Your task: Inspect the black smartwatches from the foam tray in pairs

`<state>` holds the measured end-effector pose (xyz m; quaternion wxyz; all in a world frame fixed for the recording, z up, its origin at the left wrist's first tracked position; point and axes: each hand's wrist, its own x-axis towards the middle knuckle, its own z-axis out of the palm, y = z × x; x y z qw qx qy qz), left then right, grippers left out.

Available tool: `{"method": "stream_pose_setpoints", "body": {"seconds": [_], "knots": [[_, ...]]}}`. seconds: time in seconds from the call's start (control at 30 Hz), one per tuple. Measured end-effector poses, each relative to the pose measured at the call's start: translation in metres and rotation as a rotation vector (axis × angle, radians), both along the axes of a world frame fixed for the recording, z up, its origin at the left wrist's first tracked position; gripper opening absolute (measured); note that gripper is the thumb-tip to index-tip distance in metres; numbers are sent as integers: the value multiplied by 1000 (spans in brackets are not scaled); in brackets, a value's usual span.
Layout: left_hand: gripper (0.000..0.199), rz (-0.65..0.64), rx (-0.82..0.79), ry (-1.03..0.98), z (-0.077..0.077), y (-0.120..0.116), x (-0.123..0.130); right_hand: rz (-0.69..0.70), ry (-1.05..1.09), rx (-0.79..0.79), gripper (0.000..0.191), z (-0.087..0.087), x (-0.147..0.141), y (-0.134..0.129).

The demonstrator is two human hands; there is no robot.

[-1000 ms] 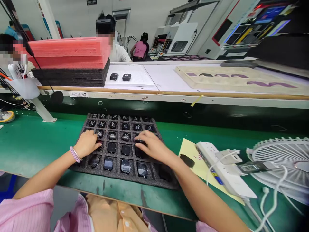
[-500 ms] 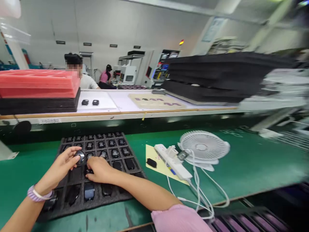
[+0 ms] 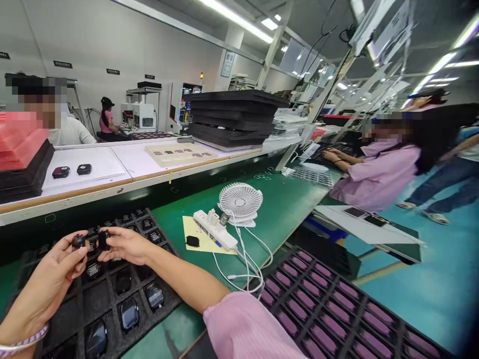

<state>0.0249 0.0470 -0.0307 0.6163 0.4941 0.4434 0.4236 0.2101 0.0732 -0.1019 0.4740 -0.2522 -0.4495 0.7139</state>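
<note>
My left hand (image 3: pixel 62 262) pinches a small black watch case (image 3: pixel 78 241) between thumb and fingers. Close beside it, a second black watch case (image 3: pixel 103 239) is gripped by my right hand (image 3: pixel 127 245), edge-on to me. Both hands are above a black foam tray (image 3: pixel 95 301) divided into square compartments. Several dark watch cases lie in it, among them a glossy one (image 3: pixel 129 313) near the front. Some compartments below my hands show bare foam. My fingers partly cover both held pieces.
Right of the tray are a yellow sheet (image 3: pixel 190 224) with a black piece (image 3: pixel 192 241), a power strip (image 3: pixel 215 230), white cables and a fan (image 3: pixel 240 202). A tray of purple pieces (image 3: pixel 325 299) stands lower right. A shelf edge (image 3: pixel 149 180) runs behind. Co-workers sit nearby.
The view has turned to the right. My right hand has come up from a tray compartment with a watch case and is now beside my left hand, which still holds its piece.
</note>
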Motion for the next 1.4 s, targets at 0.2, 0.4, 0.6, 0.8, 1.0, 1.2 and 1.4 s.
{"method": "stream_pose_setpoints", "body": {"seconds": [0.2, 0.4, 0.6, 0.8, 1.0, 1.2, 1.4], "knots": [[50, 100, 310, 178, -16, 5, 6, 31, 182, 54, 64, 0, 3, -13], [41, 144, 493, 347, -28, 4, 3, 64, 176, 119, 49, 0, 3, -22], [41, 162, 476, 399, -29, -4, 6, 76, 192, 121, 44, 0, 2, -26], [39, 159, 481, 403, -28, -4, 6, 82, 195, 100, 45, 2, 4, -26], [39, 142, 468, 396, -30, -2, 6, 81, 184, 100, 48, 1, 4, -26], [38, 123, 469, 394, -29, -2, 7, 78, 172, 92, 51, 1, 3, -26], [36, 146, 474, 400, -29, -4, 6, 48, 140, 67, 54, 3, 4, -27]]}}
